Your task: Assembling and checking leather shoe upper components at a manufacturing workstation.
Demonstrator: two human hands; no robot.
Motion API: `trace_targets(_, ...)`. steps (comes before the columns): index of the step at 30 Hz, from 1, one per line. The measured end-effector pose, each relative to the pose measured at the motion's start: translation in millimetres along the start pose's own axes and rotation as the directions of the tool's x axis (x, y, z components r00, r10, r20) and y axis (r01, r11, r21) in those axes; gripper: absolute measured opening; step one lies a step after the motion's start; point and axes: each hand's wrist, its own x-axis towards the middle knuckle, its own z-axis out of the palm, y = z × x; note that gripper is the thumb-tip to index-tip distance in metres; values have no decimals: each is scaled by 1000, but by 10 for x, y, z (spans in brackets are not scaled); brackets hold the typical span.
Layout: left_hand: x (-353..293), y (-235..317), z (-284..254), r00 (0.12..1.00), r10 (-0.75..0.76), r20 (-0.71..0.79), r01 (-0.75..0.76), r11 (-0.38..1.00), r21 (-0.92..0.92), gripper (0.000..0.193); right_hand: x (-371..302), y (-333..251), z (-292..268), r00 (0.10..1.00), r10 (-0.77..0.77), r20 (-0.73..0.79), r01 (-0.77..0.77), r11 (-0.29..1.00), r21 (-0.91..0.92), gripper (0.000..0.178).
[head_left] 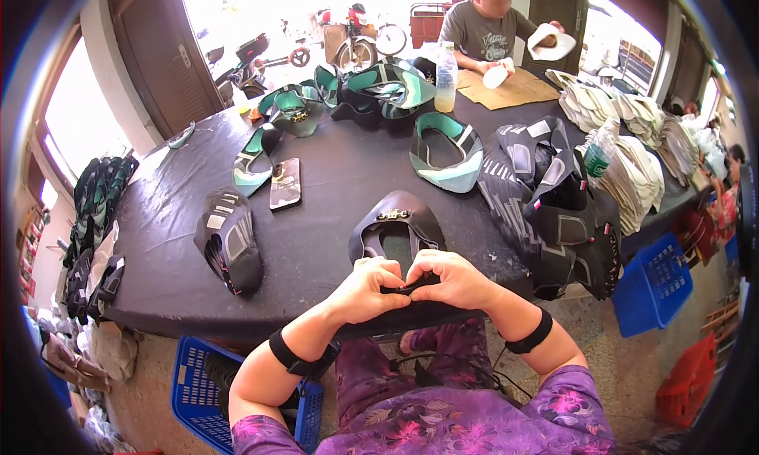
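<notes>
Black shoe upper [425,227] on the dark surface [316,245], just beyond the fingers, near end within them, long axis running straight away. Left hand [365,291] and right hand [453,279] about equally near, one each side. Fingers of both bent in, pinching the near edge, tips almost meeting; exact hold partly hidden. Letter-shaped metallic emblem [393,215] on upper's far part. Farther out: patterned phone [285,184] left, green-labelled bottle [598,158] right, label print too small.

Place: shoe workshop | broad worktable [312,249] | piled black uppers [571,227] | stacked pale pieces [637,174] | blue crate [653,287] | co-worker [480,34]
</notes>
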Motion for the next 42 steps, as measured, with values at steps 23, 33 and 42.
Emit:
trace_targets(23,-370,253,12,987,-161,-20,159,935,318,23,-602,181,106,939,225,-260,-94,895,435,17)
trace_targets(33,-687,283,-90,977,-183,-108,191,979,70,14,-319,481,890,913,399,82,-62,-63,996,34)
trace_targets(42,-918,166,47,912,-207,-355,222,975,2,15,-232,494,1056,979,148,139,-82,-338,938,33)
